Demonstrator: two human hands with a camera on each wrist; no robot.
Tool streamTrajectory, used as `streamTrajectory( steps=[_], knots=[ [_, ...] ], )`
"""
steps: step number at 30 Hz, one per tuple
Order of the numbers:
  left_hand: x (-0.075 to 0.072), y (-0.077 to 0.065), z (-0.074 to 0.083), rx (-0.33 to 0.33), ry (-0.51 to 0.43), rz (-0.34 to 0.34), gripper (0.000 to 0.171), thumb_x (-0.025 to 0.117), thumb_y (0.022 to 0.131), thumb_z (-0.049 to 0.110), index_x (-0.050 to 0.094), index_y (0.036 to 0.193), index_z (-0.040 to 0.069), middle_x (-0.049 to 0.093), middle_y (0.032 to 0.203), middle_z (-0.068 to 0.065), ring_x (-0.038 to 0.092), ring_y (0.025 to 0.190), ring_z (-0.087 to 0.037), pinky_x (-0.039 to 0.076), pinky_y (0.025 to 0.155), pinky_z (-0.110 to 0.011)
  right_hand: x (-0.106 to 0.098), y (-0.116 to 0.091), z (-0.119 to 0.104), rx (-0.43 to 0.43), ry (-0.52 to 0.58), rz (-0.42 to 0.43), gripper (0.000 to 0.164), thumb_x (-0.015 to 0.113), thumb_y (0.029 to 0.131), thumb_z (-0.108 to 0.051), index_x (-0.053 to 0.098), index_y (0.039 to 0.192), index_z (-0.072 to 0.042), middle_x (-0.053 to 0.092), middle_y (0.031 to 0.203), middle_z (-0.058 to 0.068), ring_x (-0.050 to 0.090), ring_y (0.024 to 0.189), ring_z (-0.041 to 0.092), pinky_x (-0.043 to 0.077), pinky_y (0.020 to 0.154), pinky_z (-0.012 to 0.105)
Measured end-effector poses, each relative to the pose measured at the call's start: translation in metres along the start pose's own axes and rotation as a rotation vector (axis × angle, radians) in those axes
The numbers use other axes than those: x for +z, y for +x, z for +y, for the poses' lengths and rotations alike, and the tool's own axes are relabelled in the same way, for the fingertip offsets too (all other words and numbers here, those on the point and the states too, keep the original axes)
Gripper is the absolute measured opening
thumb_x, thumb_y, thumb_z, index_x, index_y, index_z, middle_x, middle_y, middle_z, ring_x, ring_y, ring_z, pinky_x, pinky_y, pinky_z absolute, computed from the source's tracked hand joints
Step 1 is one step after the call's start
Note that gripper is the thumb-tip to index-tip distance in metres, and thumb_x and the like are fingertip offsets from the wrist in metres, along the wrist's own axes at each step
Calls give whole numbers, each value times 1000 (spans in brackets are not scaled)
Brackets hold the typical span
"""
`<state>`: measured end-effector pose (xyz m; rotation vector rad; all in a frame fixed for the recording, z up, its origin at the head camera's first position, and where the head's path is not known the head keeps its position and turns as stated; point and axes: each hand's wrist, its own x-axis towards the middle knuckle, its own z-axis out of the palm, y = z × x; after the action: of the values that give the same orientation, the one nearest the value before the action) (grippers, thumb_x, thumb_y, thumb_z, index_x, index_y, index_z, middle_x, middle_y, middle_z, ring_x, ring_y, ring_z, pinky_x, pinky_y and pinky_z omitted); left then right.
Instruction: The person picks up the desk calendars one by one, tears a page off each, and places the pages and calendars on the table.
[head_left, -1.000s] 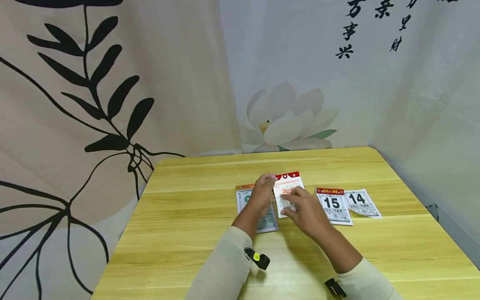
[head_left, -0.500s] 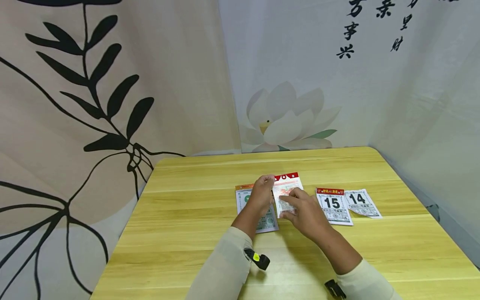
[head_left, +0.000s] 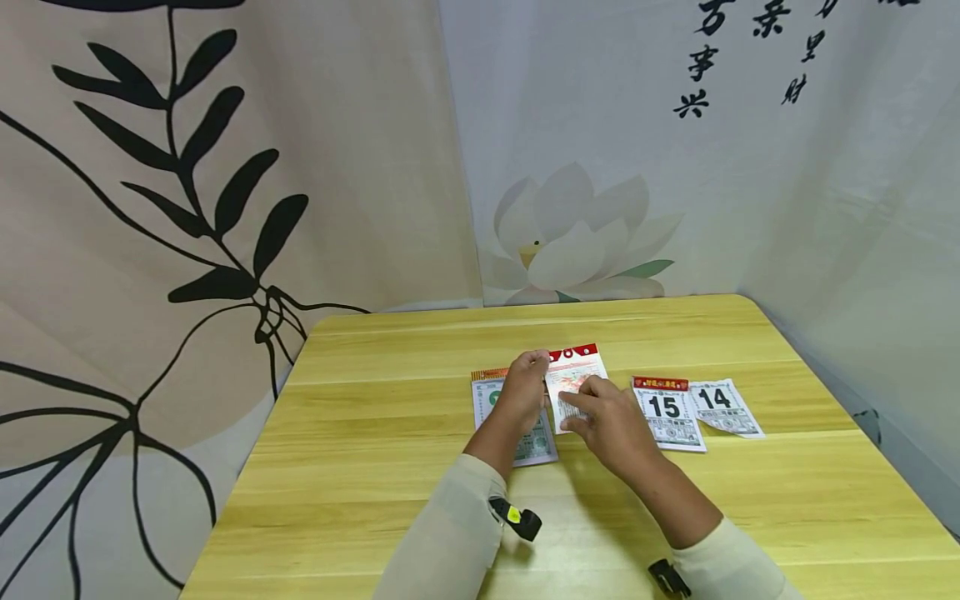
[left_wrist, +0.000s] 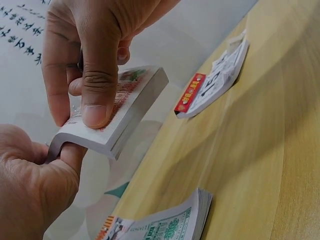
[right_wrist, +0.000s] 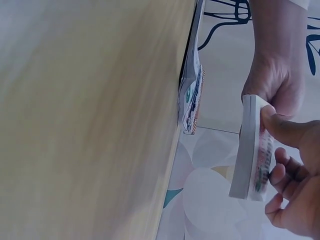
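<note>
A tear-off calendar pad with a red top band is raised over the table, its printed page facing up. My left hand grips its left side; in the left wrist view this hand has a finger under the pad, which bends down over it. My right hand lays its thumb and index finger on the page, set apart from each other. The right wrist view has the right thumb along the page's corner and the other fingers bent near its face. A second, green-printed calendar lies partly behind my left forearm.
To the right lies a calendar showing 15, red band at its top. A loose torn sheet with 14 adjoins it. The wooden table meets a printed curtain at the back.
Both hands stay at the pad almost unmoved. The pad and my right fingers have shifted only very slightly leftward since the first frame.
</note>
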<state>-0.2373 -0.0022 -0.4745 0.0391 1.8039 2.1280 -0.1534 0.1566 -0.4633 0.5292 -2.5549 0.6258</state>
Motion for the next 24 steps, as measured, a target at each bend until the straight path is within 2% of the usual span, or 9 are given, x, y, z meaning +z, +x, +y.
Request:
streamTrajectory(
  steps=[2, 6, 9, 12, 16, 18, 20, 22, 24],
  knots=[
    [0, 0, 1, -4, -3, -1, 53, 43, 119, 38, 41, 162, 6, 37, 171, -16, 52, 123, -27, 45, 79, -30, 0, 0, 0, -2, -8, 7, 43, 99, 75, -17, 87, 115, -14, 64, 93, -2, 56, 78, 12, 34, 69, 28],
    [-1, -1, 0, -17, -8, 4, 55, 42, 120, 38, 39, 164, 6, 37, 172, -17, 47, 140, -32, 48, 83, -32, -1, 1, -1, -5, -4, -15, 44, 98, 76, -17, 86, 118, -14, 64, 96, -1, 56, 79, 12, 34, 70, 29],
    [-2, 0, 0, -31, -30, 20, 53, 42, 120, 37, 40, 163, 6, 45, 166, -18, 56, 126, -27, 50, 82, -30, -3, 0, -1, -17, 7, -54, 52, 99, 76, -20, 84, 125, -15, 62, 101, -2, 53, 79, 9, 33, 73, 31],
    [-2, 1, 0, -45, -48, 28, 55, 42, 120, 35, 38, 165, 4, 41, 168, -18, 53, 117, -27, 46, 79, -30, -3, -1, -1, -29, 11, -69, 61, 101, 72, -23, 82, 129, -16, 60, 102, -3, 48, 79, 8, 31, 75, 31],
    [-2, 0, 1, -54, -43, 21, 58, 41, 120, 35, 33, 168, 3, 26, 178, -16, 41, 142, -31, 41, 81, -31, -2, -1, -1, -32, 11, -47, 62, 102, 69, -25, 83, 127, -16, 58, 98, -3, 46, 80, 8, 30, 74, 30],
    [-1, -1, 1, -57, -50, 16, 57, 41, 121, 34, 33, 168, 3, 26, 179, -16, 43, 139, -30, 41, 79, -31, -1, -1, -1, -34, 12, -35, 61, 102, 68, -25, 84, 125, -15, 58, 96, -3, 46, 80, 9, 29, 73, 30],
    [-1, -1, 2, -58, -61, 13, 56, 41, 121, 34, 35, 167, 3, 29, 177, -16, 50, 122, -26, 42, 76, -29, -1, 0, -1, -36, 15, -29, 60, 102, 67, -25, 84, 124, -15, 58, 95, -3, 46, 79, 9, 29, 72, 30],
    [-1, -1, 2, -59, -63, 2, 56, 40, 121, 33, 33, 167, 2, 29, 176, -17, 49, 105, -23, 40, 73, -29, -1, 0, -1, -37, 21, -24, 59, 101, 67, -24, 85, 123, -14, 58, 93, -3, 46, 78, 9, 29, 72, 30],
    [-1, -2, 2, -61, -51, -4, 57, 40, 121, 34, 32, 168, 3, 26, 177, -17, 46, 106, -21, 39, 74, -28, -1, 0, -1, -33, 28, -21, 59, 100, 67, -25, 85, 122, -13, 58, 92, -4, 46, 78, 8, 29, 72, 30]
  ],
)
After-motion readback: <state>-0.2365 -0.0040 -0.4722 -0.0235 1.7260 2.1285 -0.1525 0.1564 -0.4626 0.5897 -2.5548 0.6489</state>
